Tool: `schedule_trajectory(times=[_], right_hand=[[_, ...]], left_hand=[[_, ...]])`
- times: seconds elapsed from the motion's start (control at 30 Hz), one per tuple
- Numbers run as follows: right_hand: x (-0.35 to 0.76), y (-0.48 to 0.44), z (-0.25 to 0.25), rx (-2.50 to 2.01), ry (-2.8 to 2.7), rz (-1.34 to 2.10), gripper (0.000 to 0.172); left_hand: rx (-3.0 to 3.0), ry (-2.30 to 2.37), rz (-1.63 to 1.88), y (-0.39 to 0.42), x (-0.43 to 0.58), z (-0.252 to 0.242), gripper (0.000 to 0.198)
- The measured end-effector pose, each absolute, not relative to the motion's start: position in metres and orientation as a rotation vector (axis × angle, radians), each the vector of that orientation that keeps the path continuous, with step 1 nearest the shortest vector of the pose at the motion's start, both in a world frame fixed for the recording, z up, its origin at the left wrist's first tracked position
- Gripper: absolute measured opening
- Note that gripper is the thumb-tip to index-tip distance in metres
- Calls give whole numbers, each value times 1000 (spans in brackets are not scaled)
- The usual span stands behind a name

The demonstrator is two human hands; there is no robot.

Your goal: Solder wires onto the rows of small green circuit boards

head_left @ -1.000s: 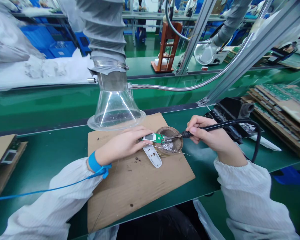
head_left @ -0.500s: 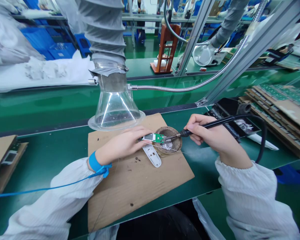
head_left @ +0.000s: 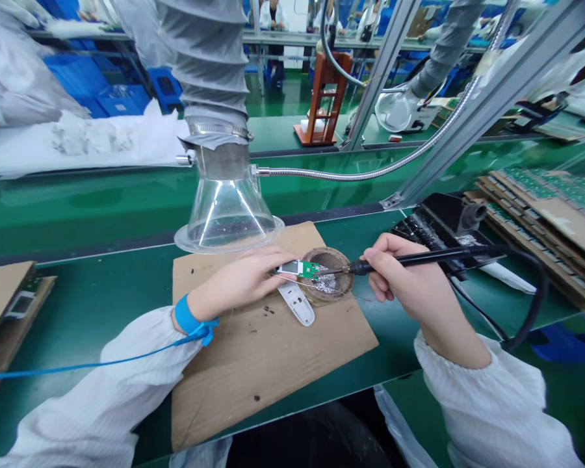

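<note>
Near the middle of the view, the left fingers (head_left: 277, 257) are gripping a small green circuit board (head_left: 309, 269), while the right fingers (head_left: 381, 261) are holding a soldering iron (head_left: 429, 256) like a pen. The board's bare end is jutting over a bowl (head_left: 350, 282) of silvery bits, and the iron's tip is pointing at that end; whether they are touching, I cannot tell. Below the board, a thin wire (head_left: 292, 280) is trailing toward the bowl, and a white plastic shell (head_left: 299, 307) is lying on cardboard (head_left: 253, 364). Farther back, a clear hood (head_left: 231, 221) is hanging over the table (head_left: 107, 299). Soldering seems to be the step in hand; the next move is probably calling for a still board and a light, exact touch.
</note>
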State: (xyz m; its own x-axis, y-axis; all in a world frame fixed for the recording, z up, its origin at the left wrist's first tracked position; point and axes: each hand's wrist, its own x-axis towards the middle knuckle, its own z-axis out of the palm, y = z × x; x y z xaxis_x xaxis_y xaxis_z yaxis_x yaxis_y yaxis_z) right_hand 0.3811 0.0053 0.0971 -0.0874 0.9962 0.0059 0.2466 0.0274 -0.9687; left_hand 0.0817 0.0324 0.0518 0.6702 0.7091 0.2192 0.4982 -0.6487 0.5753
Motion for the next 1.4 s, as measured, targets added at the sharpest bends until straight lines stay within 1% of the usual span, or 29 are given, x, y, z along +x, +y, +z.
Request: schedule_trajectory(times=[0.2,0.63,1.07,1.4], right_hand=[[376,-20,84,-1365,-1488,960,31],[379,-49,42,-1279,-1508,743,29],[380,-50,31,-1290,-1536,715,29],[377,-50,23,-1224,-1536,710,28]], left_hand=[[2416,967,603,32,80,49,29],[2415,957,634,30,79,48,29],[2458,962,615,28,79,53,26],[2454,956,633,27,76,50,28]])
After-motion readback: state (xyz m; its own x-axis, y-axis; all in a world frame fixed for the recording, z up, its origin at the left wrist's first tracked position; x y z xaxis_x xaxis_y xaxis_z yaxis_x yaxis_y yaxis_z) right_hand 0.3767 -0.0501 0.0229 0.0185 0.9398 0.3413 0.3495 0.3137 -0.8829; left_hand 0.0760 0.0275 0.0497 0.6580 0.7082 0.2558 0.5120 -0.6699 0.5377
